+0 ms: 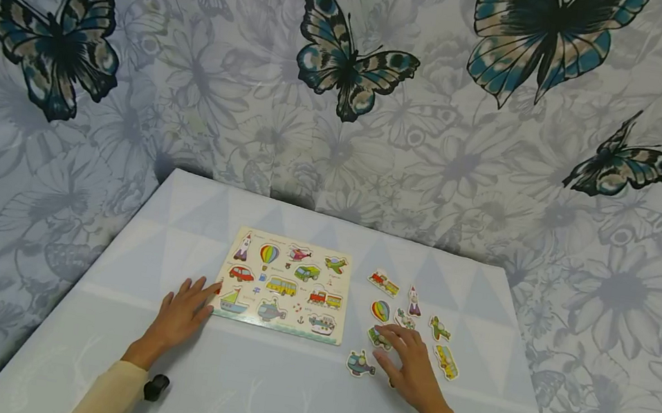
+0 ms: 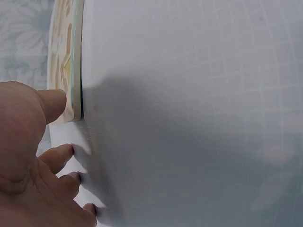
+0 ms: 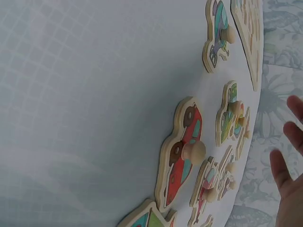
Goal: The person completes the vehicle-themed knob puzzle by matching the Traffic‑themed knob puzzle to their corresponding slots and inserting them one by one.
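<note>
A wooden puzzle board point(image 1: 298, 312) printed with vehicles lies on the table. At its left edge my left hand point(image 1: 181, 312) rests with fingers spread, the fingertips right at the rim; in the left wrist view the thumb point(image 2: 53, 105) overlaps the board's corner. My right hand point(image 1: 412, 371) hovers over loose knobbed pieces, fingers loosely bent and holding nothing. Near its fingertips are a green truck piece point(image 1: 376, 337) and a submarine piece point(image 1: 359, 364). A red car piece point(image 3: 182, 170) with a round wooden knob, hidden under the hand in the head view, shows in the right wrist view.
Further pieces lie right of the board: a train point(image 1: 383, 283), a rocket point(image 1: 415, 301), a balloon point(image 1: 381, 311), a plane point(image 1: 439, 328) and a bus point(image 1: 446, 363). A butterfly-patterned wall point(image 1: 374, 163) stands behind the white-covered table point(image 1: 254, 406).
</note>
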{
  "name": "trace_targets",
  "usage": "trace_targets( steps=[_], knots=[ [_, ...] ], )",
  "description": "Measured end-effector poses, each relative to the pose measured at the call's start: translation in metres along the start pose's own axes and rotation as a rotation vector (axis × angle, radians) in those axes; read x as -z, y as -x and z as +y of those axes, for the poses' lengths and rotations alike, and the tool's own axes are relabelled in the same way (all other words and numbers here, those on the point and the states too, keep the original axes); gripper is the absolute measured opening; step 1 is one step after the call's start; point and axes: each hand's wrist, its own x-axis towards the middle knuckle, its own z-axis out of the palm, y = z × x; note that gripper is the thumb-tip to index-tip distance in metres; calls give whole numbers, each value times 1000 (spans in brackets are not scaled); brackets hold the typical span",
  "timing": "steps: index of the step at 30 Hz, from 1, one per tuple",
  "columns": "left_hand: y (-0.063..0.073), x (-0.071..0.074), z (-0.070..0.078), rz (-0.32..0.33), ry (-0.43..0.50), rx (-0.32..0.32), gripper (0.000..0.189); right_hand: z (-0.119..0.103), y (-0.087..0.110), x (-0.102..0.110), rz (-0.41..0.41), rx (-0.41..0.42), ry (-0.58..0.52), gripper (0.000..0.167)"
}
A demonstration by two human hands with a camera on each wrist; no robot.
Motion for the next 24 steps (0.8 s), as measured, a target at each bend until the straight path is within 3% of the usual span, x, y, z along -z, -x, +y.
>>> trace_targets(
  steps=[9, 20, 24],
  knots=[
    [3, -1, -1, -3, -33, 6, 51, 0, 2, -5, -40, 14, -113, 41],
    [3, 0, -2, 21, -38, -14, 51, 6, -1, -12, -99, 192, -201, 26],
    [2, -1, -2, 19, -41, -10, 50, 7, -4, -13, -163, 205, -225, 23]
  ],
)
